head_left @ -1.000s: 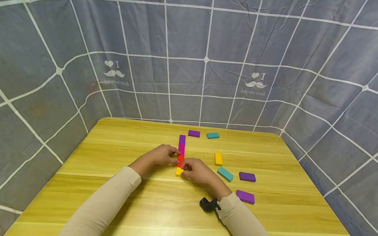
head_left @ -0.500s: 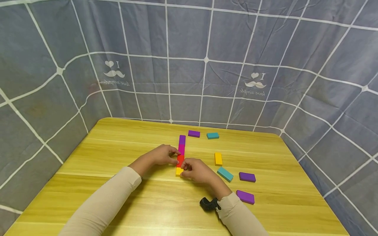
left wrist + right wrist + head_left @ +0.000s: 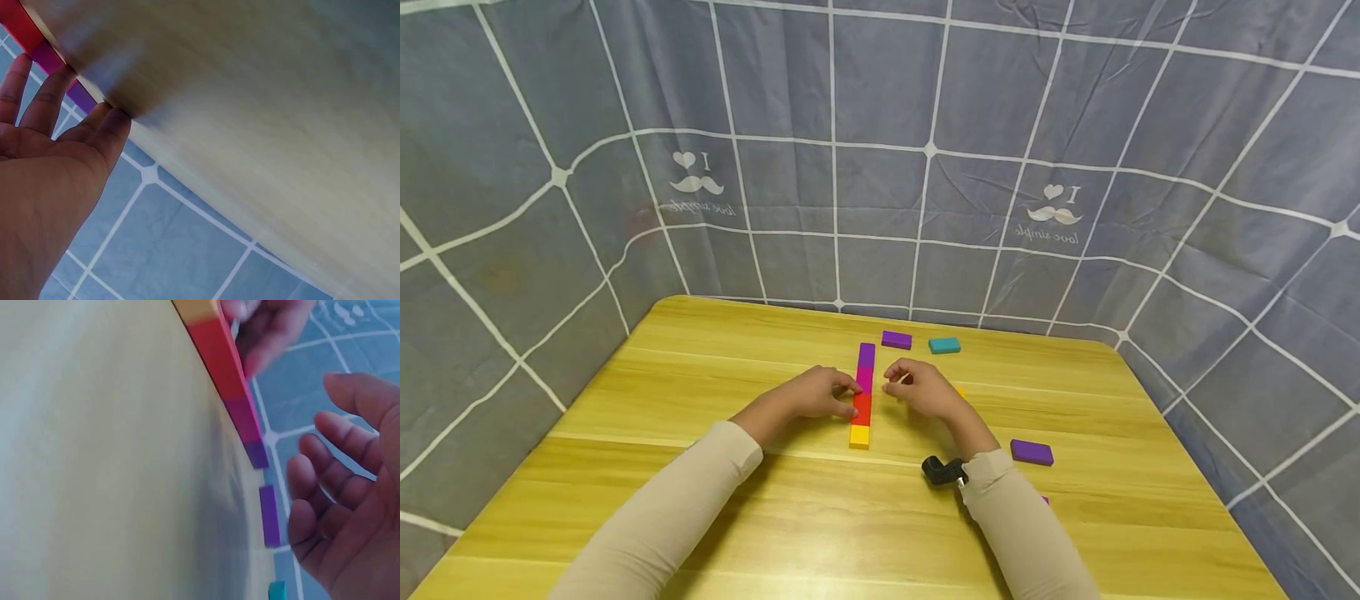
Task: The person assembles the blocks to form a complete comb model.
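Observation:
A straight row of flat blocks lies on the wooden table: purple (image 3: 867, 356) at the far end, then magenta (image 3: 865, 379), red (image 3: 862, 410) and yellow (image 3: 860, 437) nearest me. My left hand (image 3: 812, 393) rests at the row's left side, thumb by the red block and index fingertip at the magenta one; its other fingers reach down to the table in the left wrist view. Just right of the row, my right hand (image 3: 922, 390) hovers with loosely bent fingers. Nothing is between those fingers in the right wrist view, where the palm (image 3: 369, 506) shows.
Beyond the row lie a loose purple block (image 3: 897, 340) and a teal block (image 3: 944, 345). At the right is a darker purple block (image 3: 1032, 452). My right forearm mostly hides a yellow block (image 3: 960, 392) and another purple one (image 3: 1046, 500). A grey checked curtain (image 3: 880, 192) stands behind the table.
My right hand has left the yellow block at the row's near end and moved away and rightward. Its arm now covers the slanted teal block. The left hand stays put.

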`<state>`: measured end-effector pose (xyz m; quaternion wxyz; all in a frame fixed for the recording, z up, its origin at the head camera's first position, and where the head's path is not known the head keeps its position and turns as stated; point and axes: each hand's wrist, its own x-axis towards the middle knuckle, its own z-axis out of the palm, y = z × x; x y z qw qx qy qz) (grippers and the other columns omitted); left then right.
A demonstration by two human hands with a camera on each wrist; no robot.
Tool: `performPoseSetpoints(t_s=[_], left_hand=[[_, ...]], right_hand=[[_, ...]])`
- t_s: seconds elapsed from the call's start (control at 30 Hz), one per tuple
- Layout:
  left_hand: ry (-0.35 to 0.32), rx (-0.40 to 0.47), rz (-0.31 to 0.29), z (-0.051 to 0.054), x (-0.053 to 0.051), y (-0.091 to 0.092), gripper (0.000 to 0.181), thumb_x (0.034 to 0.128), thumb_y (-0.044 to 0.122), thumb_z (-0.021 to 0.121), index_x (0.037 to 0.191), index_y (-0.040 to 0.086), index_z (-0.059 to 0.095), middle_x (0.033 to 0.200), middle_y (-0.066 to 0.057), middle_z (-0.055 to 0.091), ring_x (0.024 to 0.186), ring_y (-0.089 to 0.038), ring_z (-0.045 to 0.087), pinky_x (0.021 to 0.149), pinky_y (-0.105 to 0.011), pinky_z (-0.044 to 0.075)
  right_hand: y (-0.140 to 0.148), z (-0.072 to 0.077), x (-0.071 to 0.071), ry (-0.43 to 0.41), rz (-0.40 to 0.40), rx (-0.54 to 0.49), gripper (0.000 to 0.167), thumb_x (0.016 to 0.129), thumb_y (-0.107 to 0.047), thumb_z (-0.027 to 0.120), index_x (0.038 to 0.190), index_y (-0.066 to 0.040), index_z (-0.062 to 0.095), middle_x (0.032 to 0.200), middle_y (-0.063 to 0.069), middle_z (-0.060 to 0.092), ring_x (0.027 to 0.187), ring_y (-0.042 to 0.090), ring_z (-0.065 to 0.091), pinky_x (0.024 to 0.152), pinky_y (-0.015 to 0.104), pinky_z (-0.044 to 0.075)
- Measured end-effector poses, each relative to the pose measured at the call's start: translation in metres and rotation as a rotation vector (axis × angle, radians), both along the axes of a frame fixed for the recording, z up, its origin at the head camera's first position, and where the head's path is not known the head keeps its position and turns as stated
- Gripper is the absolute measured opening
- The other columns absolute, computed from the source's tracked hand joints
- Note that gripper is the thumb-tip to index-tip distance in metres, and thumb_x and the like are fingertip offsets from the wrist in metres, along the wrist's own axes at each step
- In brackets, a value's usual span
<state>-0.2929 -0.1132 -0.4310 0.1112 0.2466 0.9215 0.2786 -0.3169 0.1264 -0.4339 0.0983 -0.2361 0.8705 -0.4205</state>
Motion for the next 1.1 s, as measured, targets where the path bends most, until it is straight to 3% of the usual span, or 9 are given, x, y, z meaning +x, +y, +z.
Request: performPoseSetpoints(t_s=[0.33, 0.57, 0.73, 1.1], left_hand=[[-0.002, -0.020, -0.005, -0.002, -0.002, 0.001, 0.041, 0.0857, 0.029, 0.078, 0.122, 0.011, 0.071, 0.121, -0.005, 0.068, 0.110, -0.025, 0.059, 0.102, -0.041, 0.044], [0.018, -0.021, -0.008, -0.003, -0.002, 0.000, 0.039, 0.0843, 0.028, 0.079, 0.119, 0.012, 0.073, 0.117, -0.003, 0.069, 0.105, -0.023, 0.060, 0.100, -0.039, 0.046], [0.013, -0.020, -0.002, -0.004, -0.001, -0.001, 0.039, 0.0845, 0.028, 0.079, 0.120, 0.012, 0.072, 0.118, -0.003, 0.069, 0.107, -0.022, 0.060, 0.101, -0.039, 0.045], [0.028, -0.023, -0.016, -0.005, -0.002, -0.002, 0.039, 0.0852, 0.028, 0.079, 0.121, 0.012, 0.072, 0.118, -0.002, 0.069, 0.104, -0.021, 0.060, 0.100, -0.038, 0.046]], right_hand=[[0.007, -0.002, -0.046, 0.065, -0.115, 0.061, 0.024, 0.099, -0.021, 0.063, 0.117, -0.005, 0.064, 0.114, 0.008, 0.064, 0.106, 0.027, 0.058, 0.088, 0.041, 0.051], [0.007, -0.006, -0.064, 0.095, -0.130, 0.047, 0.033, 0.099, -0.014, 0.061, 0.129, 0.000, 0.058, 0.132, 0.018, 0.057, 0.127, 0.035, 0.049, 0.107, 0.052, 0.039], [0.002, -0.010, -0.072, 0.105, -0.140, 0.067, 0.036, 0.098, -0.015, 0.063, 0.131, -0.001, 0.058, 0.134, 0.018, 0.056, 0.131, 0.035, 0.047, 0.111, 0.051, 0.034], [-0.004, -0.024, -0.076, 0.044, -0.173, 0.068, 0.044, 0.098, -0.014, 0.061, 0.139, 0.001, 0.050, 0.139, 0.020, 0.048, 0.122, 0.032, 0.050, 0.107, 0.046, 0.040]])
